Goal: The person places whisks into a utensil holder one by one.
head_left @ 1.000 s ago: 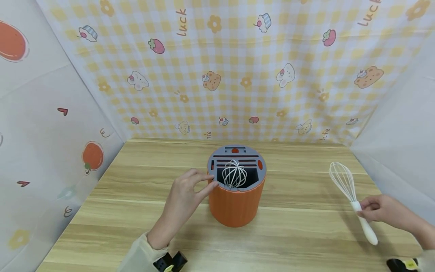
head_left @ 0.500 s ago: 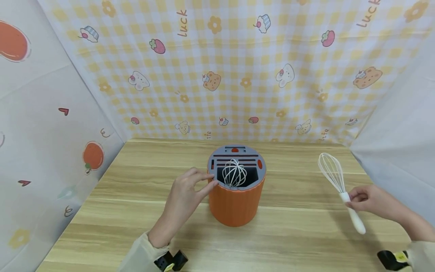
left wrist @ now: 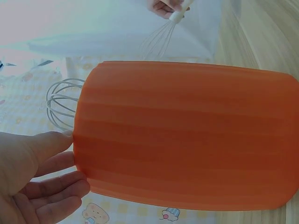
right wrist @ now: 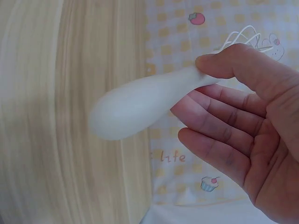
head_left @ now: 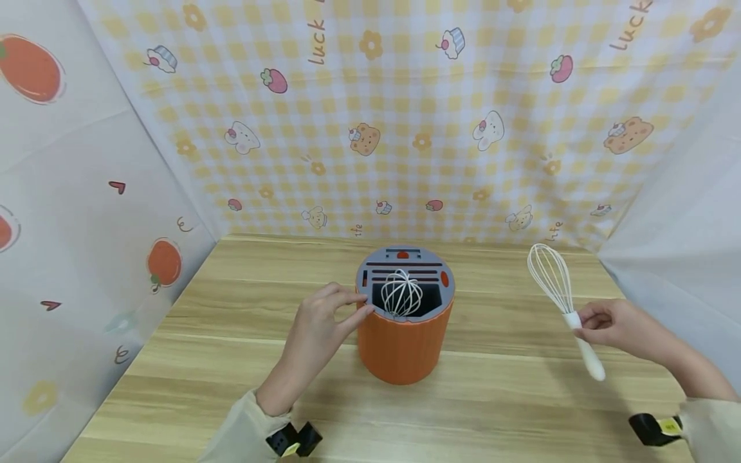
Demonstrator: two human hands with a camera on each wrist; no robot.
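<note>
A round orange utensil holder (head_left: 403,352) with a grey slotted top stands upright on the table. One white whisk (head_left: 399,294) sits in its large front compartment, wire loops up and handle hidden. At the rim's left front, my left hand (head_left: 317,331) pinches the edge between thumb and index finger; the left wrist view shows the other fingers loosely bent near the rim. Off to the right, my right hand (head_left: 625,331) grips a second whisk (head_left: 585,350) by the upper part of its white handle (right wrist: 135,105), thumb against fingers. That whisk is tilted above the table, its wires pointing up and away.
The wooden table (head_left: 492,411) meets a yellow checked cloth (head_left: 428,180) hanging behind the holder. White cloth walls close off the left (head_left: 75,257) and right sides. Narrow slots and small red-lined holes mark the holder's top behind the large compartment.
My right hand has moved left and away from me, carrying the second whisk with it. The left hand keeps its place at the rim, and the holder stays put.
</note>
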